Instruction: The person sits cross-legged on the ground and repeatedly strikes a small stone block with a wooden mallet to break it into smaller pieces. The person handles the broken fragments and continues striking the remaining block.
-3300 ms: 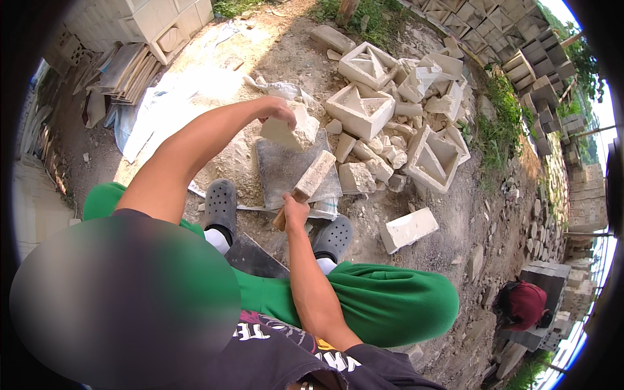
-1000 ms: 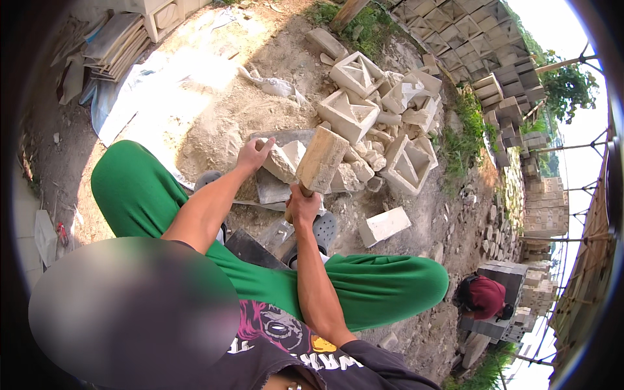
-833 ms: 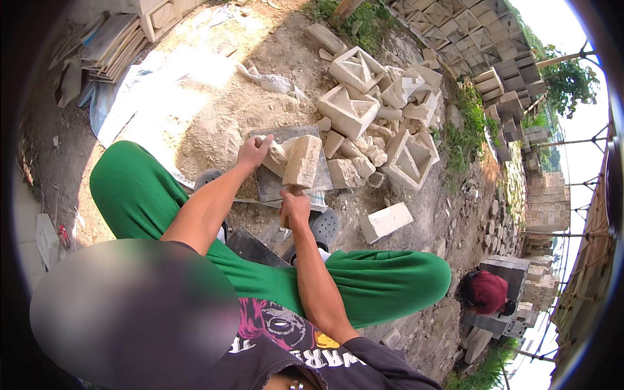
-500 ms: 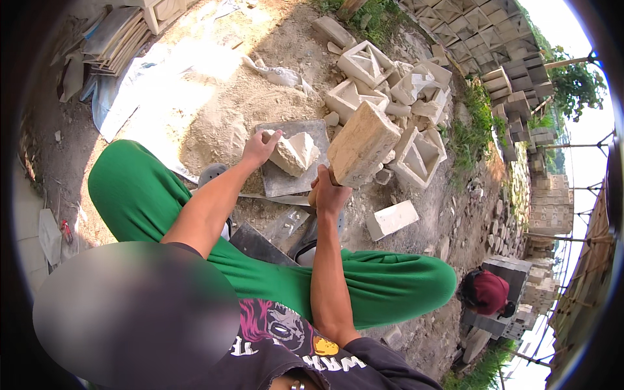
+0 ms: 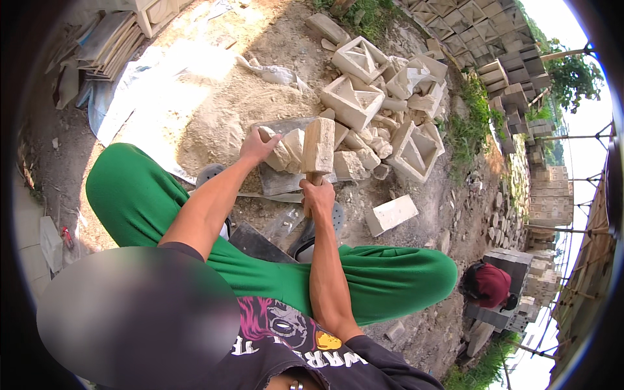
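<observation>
Left hand (image 5: pixel 258 145) gripped a broken pale block (image 5: pixel 280 155), right hand (image 5: pixel 318 199) held a block-headed mallet (image 5: pixel 319 144) by its handle, mallet head just beside the block, contact unclear, grey board (image 5: pixel 281 184) beneath the block, rubble (image 5: pixel 372 140) lay beyond right hand.

You faced dusty dirt ground (image 5: pixel 422 237), sunlight (image 5: pixel 221 62) glaring across its far left part, stacked blocks (image 5: pixel 478 29) lining its far right corner, weeds (image 5: pixel 471 123) beside them, and a roof (image 5: pixel 580 299) beyond its right edge
</observation>
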### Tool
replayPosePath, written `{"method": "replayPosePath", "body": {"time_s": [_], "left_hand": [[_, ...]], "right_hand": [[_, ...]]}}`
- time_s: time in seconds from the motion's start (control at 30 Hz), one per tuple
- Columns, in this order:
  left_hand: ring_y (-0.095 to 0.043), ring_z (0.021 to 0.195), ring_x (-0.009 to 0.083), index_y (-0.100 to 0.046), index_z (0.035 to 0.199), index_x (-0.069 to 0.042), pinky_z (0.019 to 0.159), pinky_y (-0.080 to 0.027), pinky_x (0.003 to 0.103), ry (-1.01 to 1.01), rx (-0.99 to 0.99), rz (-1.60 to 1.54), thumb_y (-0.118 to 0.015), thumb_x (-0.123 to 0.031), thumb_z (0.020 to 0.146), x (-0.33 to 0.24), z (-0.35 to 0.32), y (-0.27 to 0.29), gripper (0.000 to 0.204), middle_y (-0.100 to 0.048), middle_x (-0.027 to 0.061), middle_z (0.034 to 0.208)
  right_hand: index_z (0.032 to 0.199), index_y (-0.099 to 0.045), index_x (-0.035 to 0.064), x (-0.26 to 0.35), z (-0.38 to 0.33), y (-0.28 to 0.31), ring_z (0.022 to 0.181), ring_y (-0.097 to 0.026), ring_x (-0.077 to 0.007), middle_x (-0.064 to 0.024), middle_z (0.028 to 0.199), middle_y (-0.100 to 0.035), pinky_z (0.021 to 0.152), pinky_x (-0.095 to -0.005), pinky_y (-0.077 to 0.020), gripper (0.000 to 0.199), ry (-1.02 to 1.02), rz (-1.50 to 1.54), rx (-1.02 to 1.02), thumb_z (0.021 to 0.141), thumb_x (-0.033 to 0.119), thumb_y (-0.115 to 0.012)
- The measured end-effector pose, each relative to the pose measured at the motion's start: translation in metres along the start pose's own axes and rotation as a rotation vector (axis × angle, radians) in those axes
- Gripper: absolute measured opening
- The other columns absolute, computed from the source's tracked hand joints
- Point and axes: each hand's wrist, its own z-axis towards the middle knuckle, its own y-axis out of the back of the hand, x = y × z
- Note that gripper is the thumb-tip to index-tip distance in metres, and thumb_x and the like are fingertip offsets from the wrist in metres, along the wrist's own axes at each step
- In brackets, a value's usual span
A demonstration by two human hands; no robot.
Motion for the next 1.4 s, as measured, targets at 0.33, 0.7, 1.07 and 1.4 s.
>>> {"method": "replayPosePath", "body": {"time_s": [0.33,0.7,1.07,1.4], "left_hand": [[-0.064,0.109,0.0366,-0.051,0.126,0.008,0.093,-0.049,0.043,-0.019,-0.027,-0.012,-0.070,-0.065,0.079,-0.005,-0.005,-0.001,0.089,-0.065,0.0262,0.114],[-0.066,0.107,0.0336,-0.063,0.117,0.001,0.091,-0.051,0.042,0.104,0.102,-0.031,-0.070,-0.069,0.076,-0.010,-0.005,0.019,0.082,-0.069,0.0207,0.114],[-0.063,0.115,0.0381,-0.063,0.122,0.008,0.097,-0.049,0.043,0.373,-0.017,0.052,-0.066,-0.079,0.071,0.032,-0.009,0.038,0.101,-0.067,0.0259,0.120],[-0.065,0.109,0.0359,-0.067,0.113,0.012,0.095,-0.047,0.042,0.320,-0.135,-0.021,-0.067,-0.071,0.076,0.044,-0.019,0.043,0.090,-0.069,0.0268,0.112]], "right_hand": [[0.087,-0.069,-0.0060,-0.006,0.009,-0.010,0.067,-0.069,-0.0252,-0.0168,0.073,-0.070,0.066,-0.0381,-0.0537,0.038,0.128,0.058,-0.146,0.072,0.029,-0.074],[0.086,-0.066,-0.0035,-0.029,0.008,-0.008,0.051,-0.063,-0.0185,-0.0080,0.066,-0.064,0.049,-0.0336,-0.0508,0.028,-0.033,0.145,-0.048,0.073,0.020,-0.073],[0.082,-0.064,-0.0061,-0.008,0.011,-0.003,0.053,-0.065,-0.0176,-0.0088,0.064,-0.065,0.051,-0.0326,-0.0508,0.024,0.359,0.364,-0.257,0.078,0.016,-0.072],[0.085,-0.070,-0.0063,-0.013,0.015,0.000,0.060,-0.070,-0.0279,-0.0166,0.068,-0.069,0.061,-0.0385,-0.0556,0.035,-0.115,0.024,0.135,0.072,0.027,-0.072]]}}
